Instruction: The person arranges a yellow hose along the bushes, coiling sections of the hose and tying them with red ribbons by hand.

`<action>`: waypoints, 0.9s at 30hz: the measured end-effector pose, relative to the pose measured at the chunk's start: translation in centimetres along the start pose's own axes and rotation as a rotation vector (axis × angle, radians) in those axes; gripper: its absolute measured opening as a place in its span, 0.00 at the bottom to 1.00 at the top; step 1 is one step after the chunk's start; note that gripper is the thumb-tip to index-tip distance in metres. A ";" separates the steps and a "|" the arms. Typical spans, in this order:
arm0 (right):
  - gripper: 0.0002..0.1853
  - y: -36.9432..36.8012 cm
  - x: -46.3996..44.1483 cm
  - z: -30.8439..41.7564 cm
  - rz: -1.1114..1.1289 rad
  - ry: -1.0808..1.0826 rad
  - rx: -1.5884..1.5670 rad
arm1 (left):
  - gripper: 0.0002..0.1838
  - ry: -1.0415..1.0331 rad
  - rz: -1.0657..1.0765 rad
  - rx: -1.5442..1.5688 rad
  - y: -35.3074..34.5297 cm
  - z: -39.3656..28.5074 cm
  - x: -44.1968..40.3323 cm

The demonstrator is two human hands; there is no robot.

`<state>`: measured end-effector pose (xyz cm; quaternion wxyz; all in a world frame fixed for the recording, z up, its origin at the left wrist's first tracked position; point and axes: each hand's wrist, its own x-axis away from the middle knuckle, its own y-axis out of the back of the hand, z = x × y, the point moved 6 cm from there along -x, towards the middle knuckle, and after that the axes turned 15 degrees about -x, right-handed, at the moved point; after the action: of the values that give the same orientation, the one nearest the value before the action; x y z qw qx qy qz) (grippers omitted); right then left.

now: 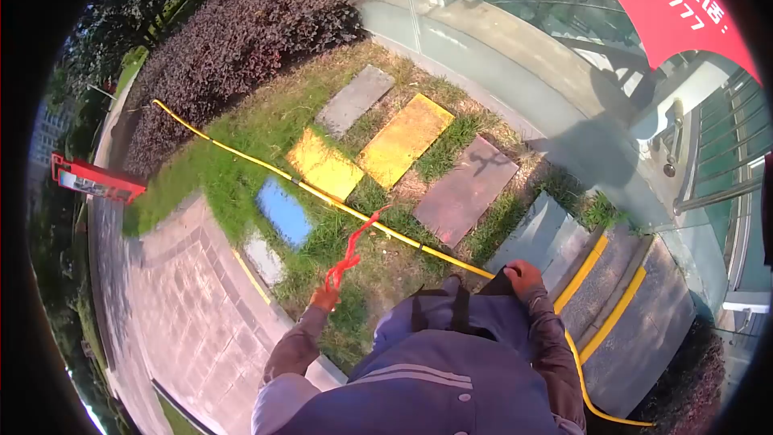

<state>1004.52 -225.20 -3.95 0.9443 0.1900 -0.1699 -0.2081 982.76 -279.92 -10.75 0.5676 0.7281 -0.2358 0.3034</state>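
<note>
My left hand (324, 299) is closed around the lower end of a knotted red strap (346, 262), whose thin tip reaches up to a long yellow hose (354, 211). The hose runs across the grass, passes in front of my body and has dark bands on it. My right hand (524, 277) is closed at my waist on the edge of something dark, close to the hose. A dark strap (461, 306) hangs over my blue clothing.
Yellow (407, 138), blue (283, 211) and grey slabs (356, 100) lie in the grass. Steps with yellow edges (613, 314) descend at the right beside a glass railing. A purple bush (241, 40) and a red sign (98, 180) stand at the left.
</note>
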 end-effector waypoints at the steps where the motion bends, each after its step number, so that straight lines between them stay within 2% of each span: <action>1: 0.12 -1.8 -1.9 2.4 0.072 0.053 0.016 | 0.16 0.060 -0.016 0.108 -1.1 2.8 1.7; 3: 0.13 -5.0 -5.2 7.1 0.203 0.194 -0.001 | 0.13 0.153 -0.002 0.312 -4.9 6.9 4.9; 5: 0.12 -7.7 -8.2 8.8 0.354 0.186 0.012 | 0.13 0.130 0.014 0.479 -9.7 9.3 6.5; 6: 0.12 -9.0 -10.0 9.0 0.416 0.218 0.023 | 0.13 0.070 -0.010 0.545 -11.3 9.4 6.9; 8: 0.11 -11.2 -13.0 9.9 0.518 0.225 0.100 | 0.15 0.195 0.031 0.589 -12.1 7.6 9.3; 10: 0.10 -13.8 -15.7 10.9 0.611 0.257 0.218 | 0.18 0.198 0.023 0.844 -13.3 7.0 10.2; 12: 0.11 -17.2 -18.4 12.4 0.690 0.156 0.304 | 0.20 0.233 0.073 0.759 -14.3 7.9 9.4; 14: 0.11 -21.4 -21.0 14.5 0.744 0.228 0.277 | 0.21 0.363 0.132 0.776 -15.1 9.9 7.8; 15: 0.11 -23.8 -22.3 14.8 0.758 0.197 0.235 | 0.23 0.394 0.095 0.777 -16.1 11.8 7.0; 16: 0.11 -25.8 -23.1 16.7 0.769 0.272 0.225 | 0.25 0.426 0.062 0.772 -16.2 13.4 5.8; 20: 0.11 -34.4 -26.0 22.5 0.908 0.254 0.219 | 0.26 0.415 -0.057 0.906 -9.3 14.7 4.1; 21: 0.11 -36.6 -26.6 23.3 0.937 0.289 0.225 | 0.23 0.331 -0.148 0.706 -8.4 16.0 3.4; 23: 0.13 -40.3 -27.1 26.8 1.003 0.284 0.243 | 0.22 0.248 -0.254 0.521 -5.3 15.7 1.6; 25: 0.13 -44.9 -28.2 27.9 1.071 0.300 0.182 | 0.22 0.530 -0.541 1.250 -1.8 15.7 2.9; 26: 0.13 -46.9 -28.4 29.1 1.090 0.298 0.226 | 0.29 0.454 -0.497 1.310 -0.3 15.8 2.2; 27: 0.13 -48.6 -28.7 30.4 1.109 0.294 0.271 | 0.29 0.455 -0.502 1.328 1.1 16.3 1.6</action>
<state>951.84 -261.72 -5.34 0.8930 0.2184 -0.1363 0.3691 985.96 -296.01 -11.67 0.0952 0.8690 0.2940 0.3865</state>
